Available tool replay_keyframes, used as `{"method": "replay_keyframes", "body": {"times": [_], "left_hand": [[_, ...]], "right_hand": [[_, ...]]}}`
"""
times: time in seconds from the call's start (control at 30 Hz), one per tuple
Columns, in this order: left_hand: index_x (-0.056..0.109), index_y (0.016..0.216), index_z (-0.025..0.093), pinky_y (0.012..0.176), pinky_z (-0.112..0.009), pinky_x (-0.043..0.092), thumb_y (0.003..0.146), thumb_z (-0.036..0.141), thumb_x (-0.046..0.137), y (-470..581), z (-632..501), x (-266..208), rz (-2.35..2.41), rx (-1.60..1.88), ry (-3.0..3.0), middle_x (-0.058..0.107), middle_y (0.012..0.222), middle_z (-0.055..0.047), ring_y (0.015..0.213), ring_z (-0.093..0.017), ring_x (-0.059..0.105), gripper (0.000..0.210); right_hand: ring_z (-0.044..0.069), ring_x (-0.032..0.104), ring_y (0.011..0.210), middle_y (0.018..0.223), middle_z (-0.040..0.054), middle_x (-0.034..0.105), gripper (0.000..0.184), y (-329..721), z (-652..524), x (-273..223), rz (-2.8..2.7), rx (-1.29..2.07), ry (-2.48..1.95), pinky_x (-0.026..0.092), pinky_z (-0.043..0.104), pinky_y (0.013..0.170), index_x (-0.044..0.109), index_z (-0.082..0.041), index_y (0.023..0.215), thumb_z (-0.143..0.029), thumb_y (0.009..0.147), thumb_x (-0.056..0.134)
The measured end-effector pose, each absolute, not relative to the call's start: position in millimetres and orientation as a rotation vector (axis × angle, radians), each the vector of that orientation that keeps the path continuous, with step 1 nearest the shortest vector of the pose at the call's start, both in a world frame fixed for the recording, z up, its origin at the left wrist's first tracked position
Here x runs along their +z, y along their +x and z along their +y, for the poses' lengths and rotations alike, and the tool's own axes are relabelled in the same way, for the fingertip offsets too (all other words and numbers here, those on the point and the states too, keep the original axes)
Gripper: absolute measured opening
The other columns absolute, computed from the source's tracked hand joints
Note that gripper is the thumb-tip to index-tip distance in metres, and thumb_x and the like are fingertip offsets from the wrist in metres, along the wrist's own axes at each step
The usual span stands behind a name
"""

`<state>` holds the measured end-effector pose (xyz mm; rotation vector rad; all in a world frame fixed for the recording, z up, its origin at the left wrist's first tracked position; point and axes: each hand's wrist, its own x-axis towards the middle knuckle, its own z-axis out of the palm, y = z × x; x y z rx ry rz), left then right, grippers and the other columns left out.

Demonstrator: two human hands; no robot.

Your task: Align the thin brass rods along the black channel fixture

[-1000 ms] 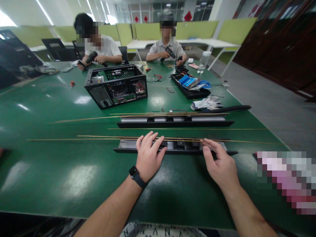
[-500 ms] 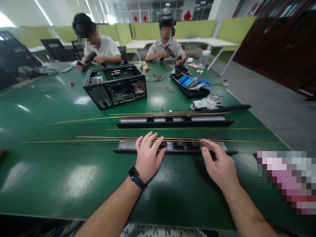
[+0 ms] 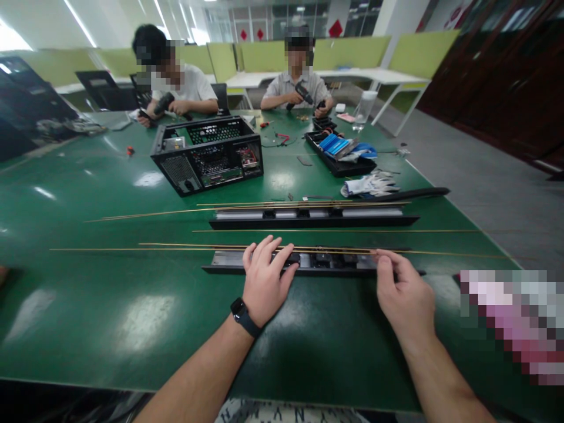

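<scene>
My left hand (image 3: 267, 282), with a dark watch on the wrist, lies spread over the near black metal channel (image 3: 247, 271), its fingertips on the thin brass-coloured rods (image 3: 176, 249) along the channel's back edge. Near the channel's right end, my right hand (image 3: 403, 288) is closed, with thumb and fingers pinched at one of these rods. Black parts (image 3: 326, 258) sit inside the channel between silvery stretches. Behind it, a single rod (image 3: 440, 231) lies on the table. A second black channel (image 3: 374, 221) is farther back, with more rods along its rear edge.
An open computer case (image 3: 207, 155) stands at the back left. A black tray (image 3: 348, 167) with blue items, work gloves (image 3: 372, 185) and a clear bottle (image 3: 365, 108) are at the back right. Two co-workers holding power drills sit across the green table (image 3: 132, 317).
My right hand has moved right along the near channel, its thumb and fingers drawing together. One long rod has slid slightly right. My left hand stays in place.
</scene>
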<state>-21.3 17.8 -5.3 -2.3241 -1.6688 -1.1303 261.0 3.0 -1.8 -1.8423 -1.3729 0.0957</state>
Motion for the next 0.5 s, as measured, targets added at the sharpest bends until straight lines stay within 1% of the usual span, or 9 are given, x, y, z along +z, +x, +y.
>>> {"method": "replay_keyframes", "body": {"times": [0.07,0.17,0.27,0.37,0.5], "left_hand": [[0.073,0.135,0.027,0.127,-0.057,0.032,0.101,0.026,0.075,-21.4,18.0,-5.7,-1.663,-1.139,-2.327,0.073,0.145,-0.012,0.145,-0.033,0.062,0.034],[0.072,0.135,0.026,0.127,-0.056,0.031,0.102,0.026,0.075,-21.6,18.2,-6.7,-1.651,-1.154,-2.328,0.073,0.144,-0.012,0.145,-0.033,0.062,0.034],[0.072,0.135,0.027,0.127,-0.056,0.031,0.102,0.027,0.075,-21.8,18.3,-7.3,-1.648,-1.153,-2.325,0.073,0.144,-0.012,0.145,-0.033,0.062,0.034],[0.071,0.135,0.027,0.127,-0.056,0.030,0.102,0.027,0.075,-21.9,18.2,-7.3,-1.649,-1.144,-2.324,0.073,0.145,-0.012,0.145,-0.033,0.061,0.034],[0.071,0.134,0.026,0.127,-0.056,0.030,0.102,0.027,0.075,-21.8,18.0,-6.8,-1.655,-1.146,-2.324,0.073,0.145,-0.012,0.146,-0.033,0.061,0.033]], "right_hand": [[0.033,0.077,0.112,0.117,0.0100,0.083,0.048,262.8,3.3,-2.3,-1.367,0.093,-1.837,0.058,0.053,0.102,0.078,-0.026,0.123,-0.060,0.103,0.050],[0.031,0.077,0.113,0.120,0.0098,0.083,0.047,262.5,3.7,-1.3,-1.464,0.110,-1.747,0.058,0.049,0.104,0.077,-0.025,0.125,-0.059,0.102,0.054],[0.030,0.076,0.113,0.120,0.0092,0.083,0.046,260.5,3.7,0.3,-1.535,0.126,-1.709,0.058,0.046,0.102,0.078,-0.026,0.122,-0.058,0.102,0.054],[0.031,0.076,0.110,0.116,0.0092,0.083,0.048,261.3,3.8,-0.1,-1.473,0.121,-1.780,0.059,0.048,0.100,0.079,-0.026,0.122,-0.060,0.102,0.052],[0.033,0.075,0.111,0.117,0.0090,0.083,0.046,267.3,4.9,-4.3,-1.328,0.091,-1.893,0.057,0.053,0.100,0.078,-0.028,0.122,-0.061,0.103,0.050]]}}
